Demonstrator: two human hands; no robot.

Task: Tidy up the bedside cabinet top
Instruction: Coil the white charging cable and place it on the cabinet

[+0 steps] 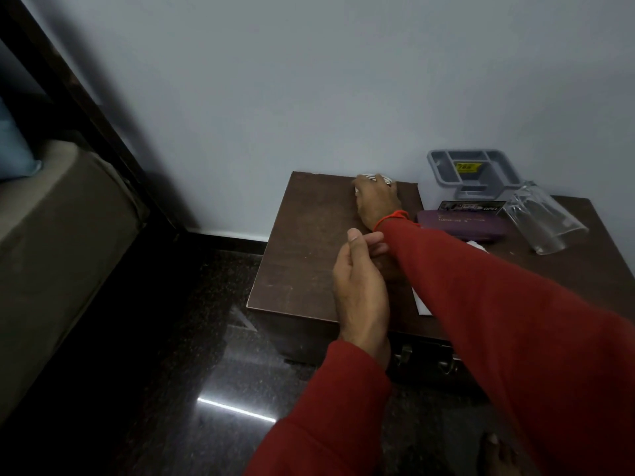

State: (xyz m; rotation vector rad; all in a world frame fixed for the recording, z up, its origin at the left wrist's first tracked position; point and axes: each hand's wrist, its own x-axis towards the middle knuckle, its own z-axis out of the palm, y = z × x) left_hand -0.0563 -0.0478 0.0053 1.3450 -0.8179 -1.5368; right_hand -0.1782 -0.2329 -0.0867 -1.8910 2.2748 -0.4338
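your left hand [357, 286] sits nearest the lens, low in the middle of the frame, fingers curled and pinching the right sleeve [481, 304] near its cuff, so its grip is closed on cloth, not on anything from the cabinet. just above it, your right hand [376, 201] reaches to the far edge of the bedside cabinet top [302, 235] by the wall, its grip wrapped over a small white object [372, 176]; what that object is, you cannot tell from here.

the risk: the right forearm crosses the whole counter. move right of it and you find a purple case [460, 225], a white paper [421, 304] partly hidden under the sleeve, a grey organiser tray [474, 173] and a clear glass [543, 218] lying tipped at the right of the frame. draw the arm back carelessly and the loose sleeve could drag the paper off the front edge or knock the glass rolling. the small white object sits against the wall, so a slipped grip may drop it behind the cabinet.
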